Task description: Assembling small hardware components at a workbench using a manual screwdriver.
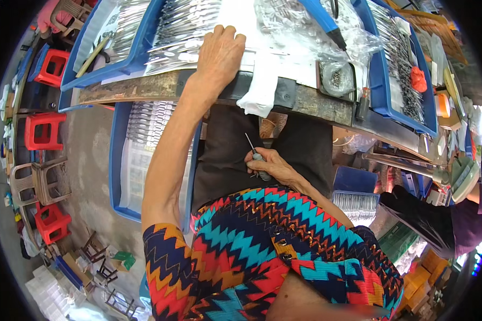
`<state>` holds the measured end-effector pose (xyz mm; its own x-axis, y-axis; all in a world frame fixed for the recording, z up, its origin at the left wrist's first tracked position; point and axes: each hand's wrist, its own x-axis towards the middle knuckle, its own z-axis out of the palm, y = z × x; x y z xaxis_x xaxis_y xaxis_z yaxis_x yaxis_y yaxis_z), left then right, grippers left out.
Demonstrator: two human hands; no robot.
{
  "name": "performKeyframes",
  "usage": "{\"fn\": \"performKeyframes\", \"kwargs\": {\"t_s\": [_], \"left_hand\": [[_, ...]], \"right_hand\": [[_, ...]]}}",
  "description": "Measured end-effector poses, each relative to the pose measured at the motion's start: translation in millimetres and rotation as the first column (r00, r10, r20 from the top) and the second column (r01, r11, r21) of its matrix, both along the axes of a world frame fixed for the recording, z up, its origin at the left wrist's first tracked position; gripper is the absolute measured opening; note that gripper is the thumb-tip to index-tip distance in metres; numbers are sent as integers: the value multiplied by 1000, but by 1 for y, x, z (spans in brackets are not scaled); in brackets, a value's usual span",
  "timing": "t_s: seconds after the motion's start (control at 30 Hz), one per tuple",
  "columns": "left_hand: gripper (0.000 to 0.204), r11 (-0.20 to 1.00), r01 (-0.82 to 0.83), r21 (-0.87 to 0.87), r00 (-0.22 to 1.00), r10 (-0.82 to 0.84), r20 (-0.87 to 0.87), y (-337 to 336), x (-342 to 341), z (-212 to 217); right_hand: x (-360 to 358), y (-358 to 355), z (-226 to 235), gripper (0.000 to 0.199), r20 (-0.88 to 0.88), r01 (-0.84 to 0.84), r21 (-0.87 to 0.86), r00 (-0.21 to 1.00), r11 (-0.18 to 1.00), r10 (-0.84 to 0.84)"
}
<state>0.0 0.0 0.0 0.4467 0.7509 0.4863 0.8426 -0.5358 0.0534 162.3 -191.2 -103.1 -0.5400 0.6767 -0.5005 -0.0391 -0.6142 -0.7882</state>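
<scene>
My left hand (pixel 222 53) rests on the worktable with its back up and fingers curled down. Beside it lie many slim shiny metal instruments (pixel 179 24); whatever the fingers hold is hidden beneath them. Over my lap, my right hand (pixel 273 165) is closed around the grey, wrapped-looking handle of a screwdriver (pixel 251 143), its thin shaft pointing up and left. A white strip of cloth or paper (pixel 262 85) hangs over the table edge, right of my left hand.
Blue trays of metal pieces stand at the left (pixel 136 68) and right (pixel 377 80) of the table, another tray (pixel 115 160) below. A blue-and-black power tool (pixel 324 24) hangs over plastic bags. A small-parts dish (pixel 337 77) is near the edge. Another person (pixel 466 227) is at right.
</scene>
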Motion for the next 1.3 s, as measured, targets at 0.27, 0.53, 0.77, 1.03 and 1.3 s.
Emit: {"fn": "performKeyframes", "kwargs": {"t_s": [0.27, 0.53, 0.77, 1.03, 1.3], "left_hand": [[11, 994, 70, 82, 992, -61, -114, 5, 1, -3], [16, 993, 78, 88, 920, -106, 377, -29, -8, 43], [30, 898, 380, -221, 351, 81, 933, -113, -44, 75], [28, 710, 670, -216, -270, 504, 821, -142, -33, 21], [29, 475, 785, -398, -23, 664, 747, -153, 12, -3]], "right_hand": [[4, -3, -4, 19, -69, 18, 22, 997, 1000, -16], [5, 1, -2, 20, -84, 7, 43, 997, 999, -3], [6, 0, -6, 20, -93, 13, 37, 996, 999, -10], [7, -2, 0, 25, -57, 39, 1, 998, 999, -39], [9, -4, 12, 26, 15, 139, 31, 990, 990, -140]]}}
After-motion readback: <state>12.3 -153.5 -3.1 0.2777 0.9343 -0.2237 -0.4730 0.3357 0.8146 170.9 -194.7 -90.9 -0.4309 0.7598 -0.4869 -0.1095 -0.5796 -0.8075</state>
